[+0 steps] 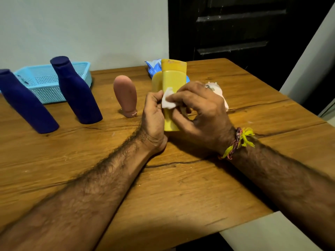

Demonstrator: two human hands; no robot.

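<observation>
A yellow plastic bottle [173,79] stands upright near the middle of the wooden table [181,187]. My left hand [153,116] grips its lower left side. My right hand [201,109] reaches across the bottle's front and pinches a small white wipe [167,100] against it. The bottle's lower half is mostly hidden behind both hands.
Two dark blue bottles [27,104] [76,91] and a pink tube [125,96] stand to the left. A light blue mesh basket [45,82] sits at the back left. A blue wipes pack [153,67] lies behind the yellow bottle. The table edge runs along the right.
</observation>
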